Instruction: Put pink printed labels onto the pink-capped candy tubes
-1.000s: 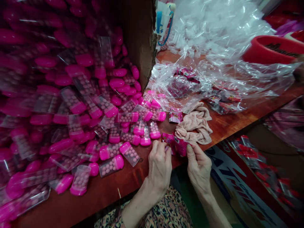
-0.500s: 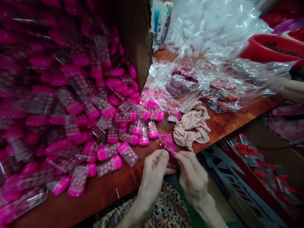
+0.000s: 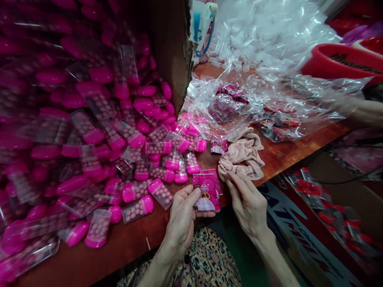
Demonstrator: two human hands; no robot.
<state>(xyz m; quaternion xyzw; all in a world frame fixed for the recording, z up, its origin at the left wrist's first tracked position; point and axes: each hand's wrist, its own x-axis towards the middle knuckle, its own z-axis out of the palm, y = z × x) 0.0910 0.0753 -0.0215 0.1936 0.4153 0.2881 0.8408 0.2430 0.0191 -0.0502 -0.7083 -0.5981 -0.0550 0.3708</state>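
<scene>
My left hand (image 3: 184, 215) is closed on a pink printed sachet (image 3: 206, 193), thumb on its front and fingers beneath. Another pink sachet (image 3: 219, 183) shows partly behind its right edge. My right hand (image 3: 249, 199) has thumb and fingertips drawn together at the lower edge of a crumpled beige cloth (image 3: 243, 155); whether anything is pinched there is hidden. To the left of my hands lie many clear tubes with pink caps, filled with small pink balls; the nearest tube (image 3: 161, 195) is close to my left fingers.
A cardboard wall (image 3: 170, 48) rises behind the tubes. Clear plastic bags (image 3: 251, 99) with pink and red packets lie beyond the cloth, before a heap of clear plastic pieces (image 3: 263, 36). Another person's arm (image 3: 363, 111) reaches in at right, near a red basin (image 3: 338, 59). Red-capped containers (image 3: 332, 211) sit lower right.
My hands have parted. The left moved slightly left and now shows the sachet's front. The right moved from beside the left up to the cloth.
</scene>
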